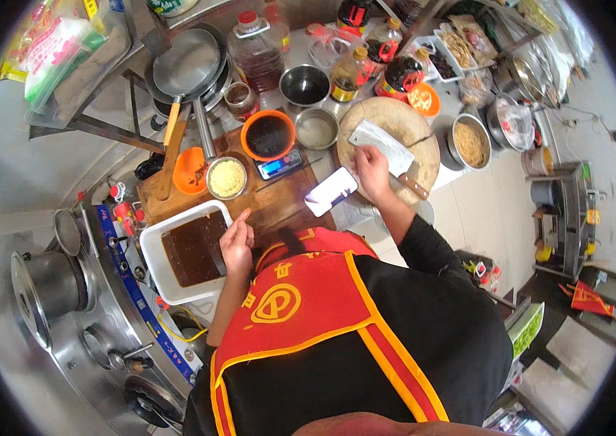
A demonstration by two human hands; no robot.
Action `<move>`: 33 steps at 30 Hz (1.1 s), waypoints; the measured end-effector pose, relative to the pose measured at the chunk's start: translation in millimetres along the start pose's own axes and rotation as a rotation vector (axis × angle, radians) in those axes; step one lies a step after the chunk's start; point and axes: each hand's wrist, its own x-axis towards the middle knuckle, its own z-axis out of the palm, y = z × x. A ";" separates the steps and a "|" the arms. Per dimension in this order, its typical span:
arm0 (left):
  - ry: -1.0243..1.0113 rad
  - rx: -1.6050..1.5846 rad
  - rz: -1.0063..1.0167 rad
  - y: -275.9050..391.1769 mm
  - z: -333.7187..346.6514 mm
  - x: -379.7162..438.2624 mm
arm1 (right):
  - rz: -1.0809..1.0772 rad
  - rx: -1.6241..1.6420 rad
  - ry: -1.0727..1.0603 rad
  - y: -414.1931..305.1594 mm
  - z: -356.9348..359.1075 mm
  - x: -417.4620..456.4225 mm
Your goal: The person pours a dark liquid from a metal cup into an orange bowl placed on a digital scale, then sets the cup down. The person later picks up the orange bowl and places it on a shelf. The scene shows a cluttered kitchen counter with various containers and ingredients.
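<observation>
My left hand (pixel 237 244) is raised by the right rim of a white plastic tub (pixel 151 260) of brown liquid, fingers curled; whether it holds anything is unclear. My right hand (pixel 372 168) is over the left part of a round wooden chopping block (pixel 354 111), fingertips pinched near the blade of a cleaver (pixel 381 143) lying on it; I cannot tell if something small is between them. A phone (pixel 331 192) lies between the hands. An orange bowl of dark liquid (pixel 267 134) stands on a digital scale (pixel 281 165), beside a metal bowl of minced garlic (pixel 227 178).
An orange bowl (pixel 188 170) with dried spices and a wooden board (pixel 281 204) are ahead. Pans (pixel 187 61), metal bowls (pixel 305 84) and sauce bottles (pixel 349 74) line the back. A pot of noodles (pixel 470 143) stands right; a stove counter (pixel 84 349) is at left.
</observation>
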 end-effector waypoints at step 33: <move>0.237 -0.001 0.046 4.8 19.9 -53.9 | -0.237 -0.045 -0.091 -45.3 91.9 173.3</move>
